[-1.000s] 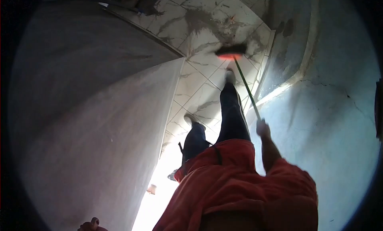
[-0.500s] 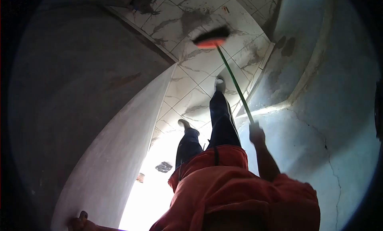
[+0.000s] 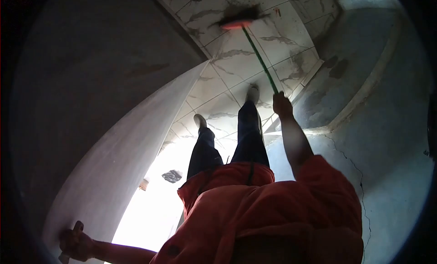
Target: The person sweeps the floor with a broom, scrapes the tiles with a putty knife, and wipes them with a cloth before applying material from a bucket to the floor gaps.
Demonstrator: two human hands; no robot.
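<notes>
From the head camera, looking down, the right hand (image 3: 282, 104) is gripping the green broom handle (image 3: 259, 59) with fingers closed around it — the shaft is running forward and away to the broom head (image 3: 237, 23) on the tiled floor (image 3: 227, 77) — while the left hand (image 3: 75, 243) is pressing on the white wall (image 3: 114, 159), its fingers seemingly curled, holding nothing clear.

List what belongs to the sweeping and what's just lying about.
In use: broom, gripped by right hand; tiled floor under it.
Lying about: dark scrap on floor; small brownish object beside it. Left hand on white wall.
</notes>
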